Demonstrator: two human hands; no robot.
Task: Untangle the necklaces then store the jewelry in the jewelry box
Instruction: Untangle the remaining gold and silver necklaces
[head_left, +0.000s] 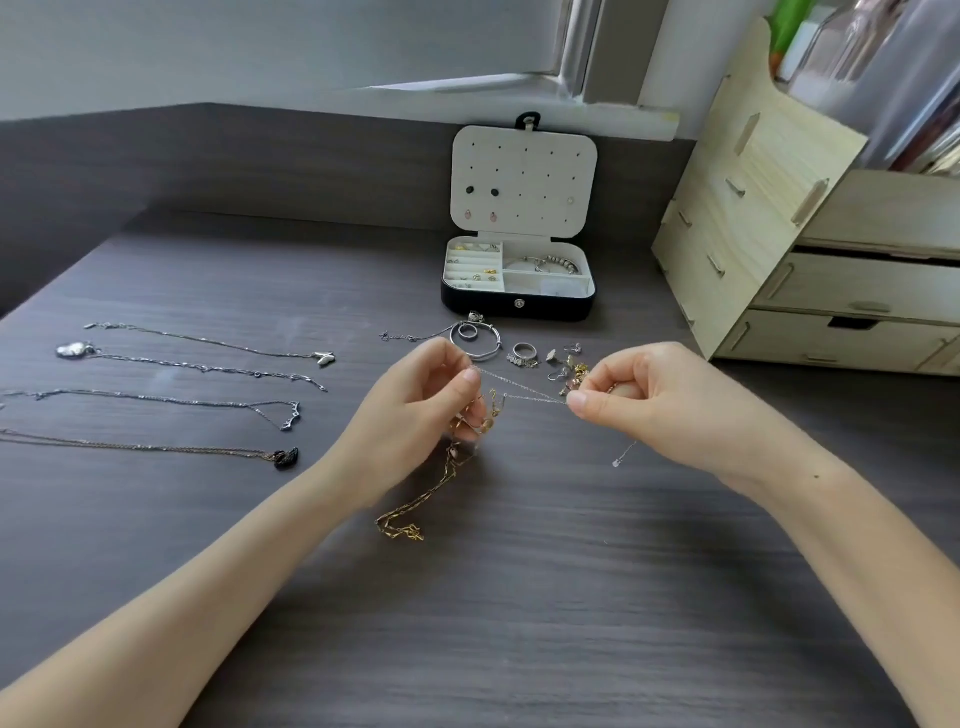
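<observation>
A thin silver chain (524, 392) runs taut across the centre of the frame, pinched at one end by my left hand (436, 400) and at the other by my right hand (644, 400), the two held apart. It is snagged with a gold chain (415, 512) that hangs from my left fingers and pools on the dark desk (519, 623) just below. To do this well I should slacken the pull, since tension likely tightens the knot, and tease the silver strand out loop by loop, feeding its free end (621, 457), dangling under my right hand, back through. Four necklaces (208, 364) already lie straight at centre left. Behind my hands, loose rings and earrings (545, 358) wait near the open jewelry box (519, 306) in the upper middle; a pale wooden drawer unit (810, 291) stands at the upper right.
</observation>
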